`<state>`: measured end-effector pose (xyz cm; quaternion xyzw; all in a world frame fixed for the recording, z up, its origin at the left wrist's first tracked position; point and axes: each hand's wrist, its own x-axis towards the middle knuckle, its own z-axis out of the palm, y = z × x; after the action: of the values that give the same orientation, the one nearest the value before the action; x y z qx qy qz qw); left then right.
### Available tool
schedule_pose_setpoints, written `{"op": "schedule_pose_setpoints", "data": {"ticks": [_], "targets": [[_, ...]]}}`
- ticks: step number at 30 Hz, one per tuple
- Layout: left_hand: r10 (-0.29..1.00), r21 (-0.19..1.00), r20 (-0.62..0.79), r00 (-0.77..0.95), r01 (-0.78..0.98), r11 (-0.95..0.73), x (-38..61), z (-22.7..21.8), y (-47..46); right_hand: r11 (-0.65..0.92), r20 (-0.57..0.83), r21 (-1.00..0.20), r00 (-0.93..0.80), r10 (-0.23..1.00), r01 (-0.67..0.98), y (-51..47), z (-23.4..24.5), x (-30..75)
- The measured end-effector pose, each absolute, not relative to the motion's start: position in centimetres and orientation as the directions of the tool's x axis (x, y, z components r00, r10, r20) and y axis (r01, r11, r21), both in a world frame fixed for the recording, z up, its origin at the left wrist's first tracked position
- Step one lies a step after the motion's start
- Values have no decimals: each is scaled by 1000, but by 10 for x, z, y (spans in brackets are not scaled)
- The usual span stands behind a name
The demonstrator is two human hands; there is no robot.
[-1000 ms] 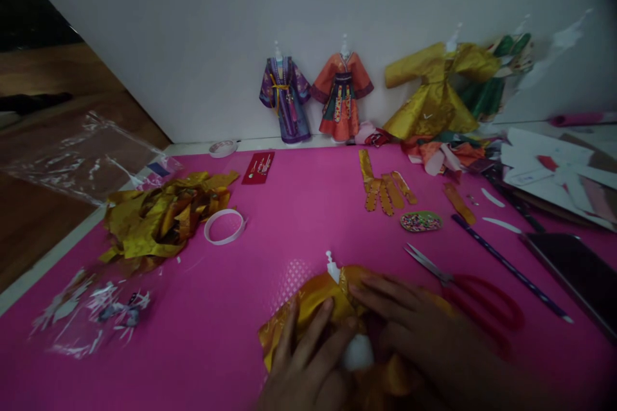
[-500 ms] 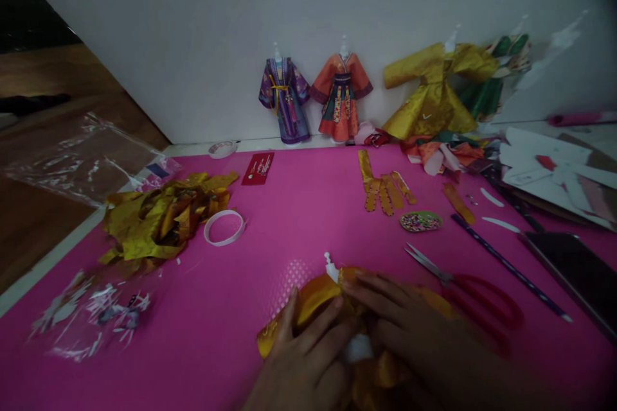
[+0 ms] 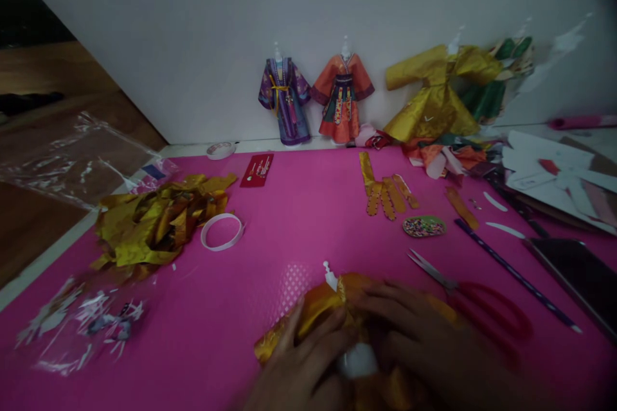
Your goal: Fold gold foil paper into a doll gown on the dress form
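Note:
A gold satin doll dress lies on the pink mat around a white doll form, whose neck peg sticks out at the top. My left hand is closed on the dress's left front, fingertips near the middle. Across from it, my right hand bears on the other front edge, fingers bent over the cloth. Between the hands the white body shows through the parted front. My thumbs and the lower part of the dress are largely hidden or dark.
Red-handled scissors lie right of my right hand, near a dark patterned pencil and a phone. Gold scraps and a white tape roll are at left. Dressed doll forms stand against the wall.
The view has shifted slightly, so the mat's things sit a little lower. Both hands stay on the gold dress, and a bit more white shows between them.

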<state>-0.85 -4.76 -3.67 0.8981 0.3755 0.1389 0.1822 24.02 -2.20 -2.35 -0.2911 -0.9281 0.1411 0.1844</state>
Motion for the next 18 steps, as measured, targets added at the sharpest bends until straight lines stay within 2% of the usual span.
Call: {"op": "schedule_pose_setpoints", "data": {"ticks": [3,8,14,18], "targets": [[708,364,126,695,632,-685,-10,-40,-47,809,317,-357,-754,575,467,-20,-21,242],[681,245,151,717,640,-728,-14,-47,-48,861,513,-312,-692,508,400,-16,-28,247],[521,60,431,736,553,-831,-14,-49,-45,885,472,-236,-749,466,401,-16,-34,252],[571,114,421,705,583,-804,-15,-56,-47,883,440,-202,-766,469,424,-17,-40,247]]}}
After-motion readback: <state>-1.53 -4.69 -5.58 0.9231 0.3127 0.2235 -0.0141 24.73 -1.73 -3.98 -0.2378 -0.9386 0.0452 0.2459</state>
